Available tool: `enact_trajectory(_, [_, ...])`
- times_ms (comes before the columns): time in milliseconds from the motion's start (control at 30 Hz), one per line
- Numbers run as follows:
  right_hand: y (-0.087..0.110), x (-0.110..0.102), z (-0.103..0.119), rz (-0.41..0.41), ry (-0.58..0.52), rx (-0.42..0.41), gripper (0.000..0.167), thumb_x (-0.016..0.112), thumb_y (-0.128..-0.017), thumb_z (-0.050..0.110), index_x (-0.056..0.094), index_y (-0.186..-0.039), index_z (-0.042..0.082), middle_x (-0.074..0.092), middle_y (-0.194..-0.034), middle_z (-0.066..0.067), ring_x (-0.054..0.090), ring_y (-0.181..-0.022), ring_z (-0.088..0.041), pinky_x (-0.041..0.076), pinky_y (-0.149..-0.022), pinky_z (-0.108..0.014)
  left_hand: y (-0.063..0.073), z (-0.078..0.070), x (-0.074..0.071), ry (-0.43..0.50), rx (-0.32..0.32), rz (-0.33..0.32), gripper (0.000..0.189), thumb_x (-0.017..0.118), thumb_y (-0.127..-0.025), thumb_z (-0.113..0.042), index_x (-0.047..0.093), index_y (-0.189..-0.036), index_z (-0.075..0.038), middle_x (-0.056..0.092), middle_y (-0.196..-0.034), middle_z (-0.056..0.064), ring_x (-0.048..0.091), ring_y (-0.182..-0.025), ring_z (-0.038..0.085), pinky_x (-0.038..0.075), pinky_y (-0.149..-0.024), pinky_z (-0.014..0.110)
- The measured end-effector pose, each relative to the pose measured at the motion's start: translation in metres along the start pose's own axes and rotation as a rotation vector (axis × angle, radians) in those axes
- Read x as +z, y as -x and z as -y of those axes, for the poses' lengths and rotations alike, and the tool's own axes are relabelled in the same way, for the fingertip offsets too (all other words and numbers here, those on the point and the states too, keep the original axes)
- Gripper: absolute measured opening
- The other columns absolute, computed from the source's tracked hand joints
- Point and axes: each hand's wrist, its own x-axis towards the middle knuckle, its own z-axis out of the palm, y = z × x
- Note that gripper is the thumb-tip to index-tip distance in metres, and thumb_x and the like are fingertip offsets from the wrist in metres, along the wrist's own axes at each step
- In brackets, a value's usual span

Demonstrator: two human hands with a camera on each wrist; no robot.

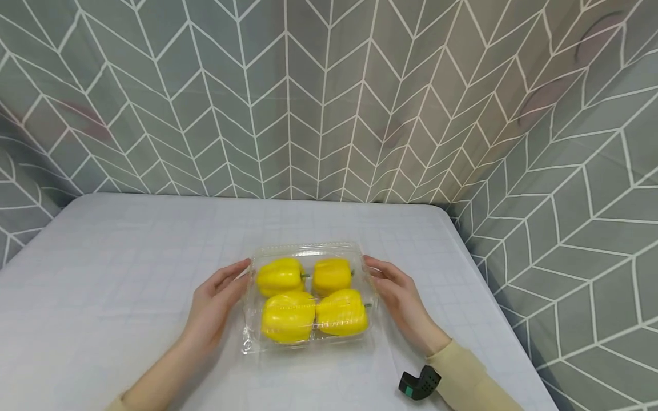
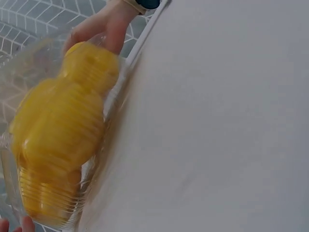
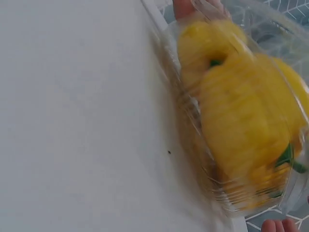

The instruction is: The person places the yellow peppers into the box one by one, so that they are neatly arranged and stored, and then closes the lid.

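A clear plastic clamshell container (image 1: 308, 249) with several yellow bell peppers (image 1: 288, 318) inside is at the front middle of the table. Its lid lies over the peppers. My left hand (image 1: 218, 299) grips the left side, and my right hand (image 1: 403, 299) grips the right side, fingertips at the far part of each edge. In the left wrist view, the peppers (image 2: 63, 125) show blurred through the ribbed plastic, with the right hand (image 2: 108, 26) at the far end. Green stems are visible among the peppers (image 3: 241, 116) in the right wrist view.
A white cloth covers the table (image 1: 128, 240). Behind it and along the right side hangs a grey curtain (image 1: 308, 114) with white chevron lines. A black device (image 1: 420, 383) sits at the right wrist, beside the beige sleeve (image 1: 465, 371).
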Motion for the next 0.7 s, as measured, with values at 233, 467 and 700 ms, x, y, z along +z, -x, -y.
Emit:
enact_trajectory(233, [0.020,0.000,-0.001,-0.002,0.058,0.016,0.046,0.059,-0.097,0.011,0.049,-0.141,-0.001,0.048,-0.149,-0.010,0.051,-0.129,-0.014,0.046,-0.105,-0.023,0.027,0.004,-0.002,-0.071,0.094,0.053,0.052,0.064,-0.099,-0.022,0.047,-0.147,-0.012,0.045,-0.154,0.004,0.058,-0.121,-0.004,0.048,-0.096,0.010])
enact_trajectory(467, [0.039,-0.002,-0.005,0.021,0.106,0.023,0.047,0.063,-0.094,0.008,0.051,-0.140,0.000,0.055,-0.137,-0.005,0.054,-0.122,-0.013,0.048,-0.100,-0.022,0.048,0.010,-0.004,-0.111,0.122,0.122,0.060,0.064,-0.096,-0.008,0.042,-0.151,-0.018,0.039,-0.158,-0.002,0.053,-0.123,-0.007,0.051,-0.094,0.015])
enact_trajectory(700, [0.047,-0.005,-0.012,0.094,0.129,-0.068,0.047,0.061,-0.093,0.002,0.050,-0.138,-0.003,0.058,-0.117,-0.009,0.057,-0.105,-0.014,0.052,-0.088,-0.021,0.055,0.022,-0.002,-0.075,0.186,0.147,0.066,0.061,-0.090,0.006,0.044,-0.150,-0.016,0.036,-0.159,-0.006,0.053,-0.125,-0.004,0.055,-0.092,0.019])
